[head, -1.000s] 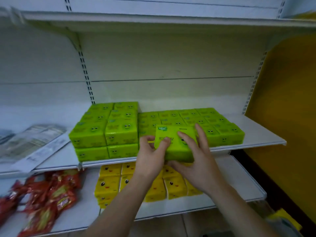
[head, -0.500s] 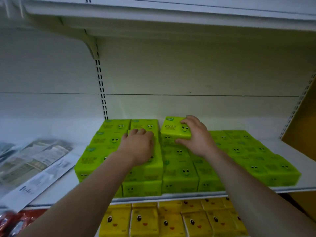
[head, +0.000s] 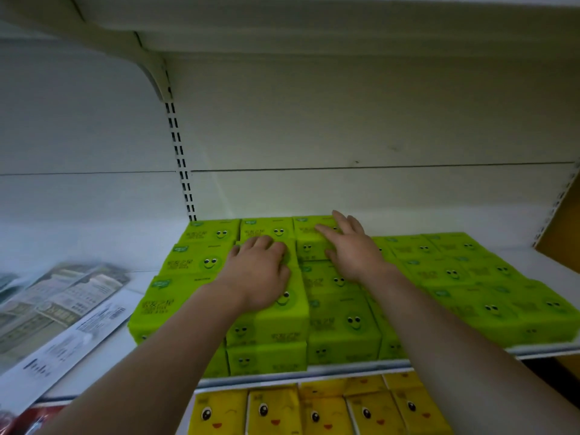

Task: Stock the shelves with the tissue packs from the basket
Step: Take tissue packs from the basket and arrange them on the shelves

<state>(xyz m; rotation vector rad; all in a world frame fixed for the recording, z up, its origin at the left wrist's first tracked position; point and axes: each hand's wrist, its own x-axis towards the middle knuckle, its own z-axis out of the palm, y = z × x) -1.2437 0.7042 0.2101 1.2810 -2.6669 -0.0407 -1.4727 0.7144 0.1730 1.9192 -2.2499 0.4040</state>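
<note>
Green tissue packs with smiling faces (head: 201, 262) fill the middle shelf (head: 546, 351), two layers high on the left and one layer on the right. A green pack (head: 309, 233) lies at the back of the upper layer, against the wall. My right hand (head: 351, 249) rests on it with straight fingers spread. My left hand (head: 260, 271) lies flat on the neighbouring upper packs, fingers slightly bent, holding nothing. The basket is out of view.
Yellow tissue packs (head: 276, 412) sit on the shelf below. Flat printed packets (head: 53, 306) lie on the same shelf at the left, red packets (head: 18, 422) under them. An upper shelf (head: 314, 26) hangs overhead. An orange panel (head: 561, 227) bounds the right side.
The green pack that both hands carried a second ago went to the back of the upper layer. My right hand let go of it and now lies flat on top.
</note>
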